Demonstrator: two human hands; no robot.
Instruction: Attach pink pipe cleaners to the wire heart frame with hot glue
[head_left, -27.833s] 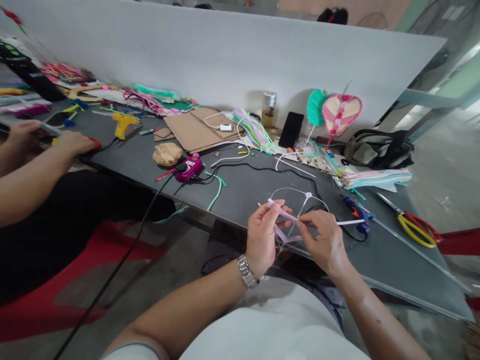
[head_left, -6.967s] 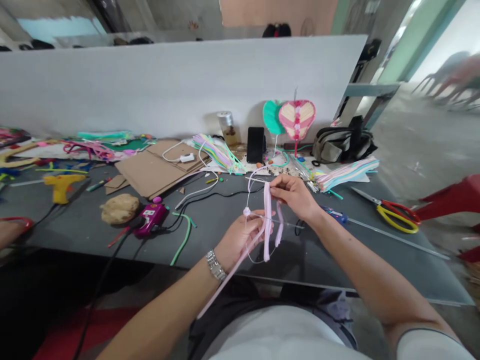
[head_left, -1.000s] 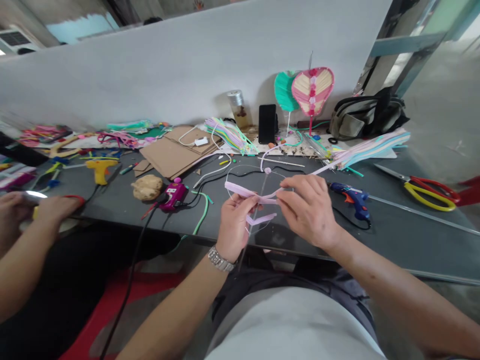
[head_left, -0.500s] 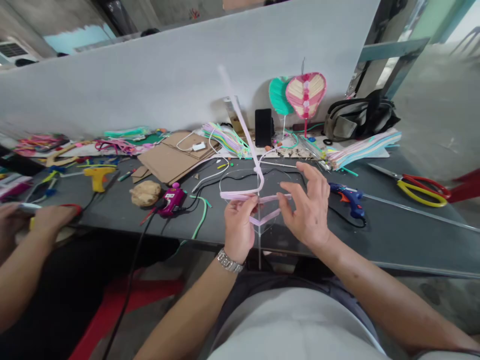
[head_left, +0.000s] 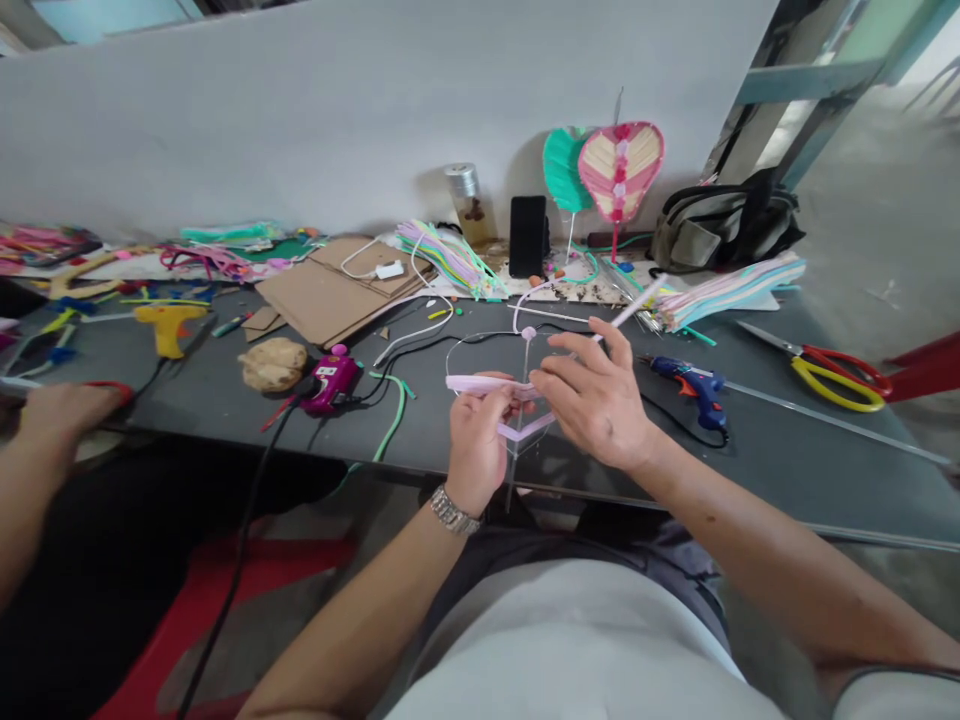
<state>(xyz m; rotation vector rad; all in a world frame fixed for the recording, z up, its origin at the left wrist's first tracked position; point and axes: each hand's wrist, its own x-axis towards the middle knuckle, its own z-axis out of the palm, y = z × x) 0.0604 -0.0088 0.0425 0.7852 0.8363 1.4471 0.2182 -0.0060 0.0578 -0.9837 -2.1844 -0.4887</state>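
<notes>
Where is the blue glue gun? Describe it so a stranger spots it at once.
On the long dark table, find the person's right hand. Just right of it lies a small blue glue gun, trailing a black cord, before the red-and-yellow scissors. Its blue body sets it apart from the yellow glue gun far left.

Strip [head_left: 480, 384]: pale pink, matt, smooth, possibly paper. Hoop [head_left: 469, 340]: thin wire, dull metal. Glue gun [head_left: 686, 378]: glossy blue plastic; scissors [head_left: 836, 385]: metal blades, glossy plastic handles; cardboard [head_left: 330, 300]: matt brown paperboard.
</notes>
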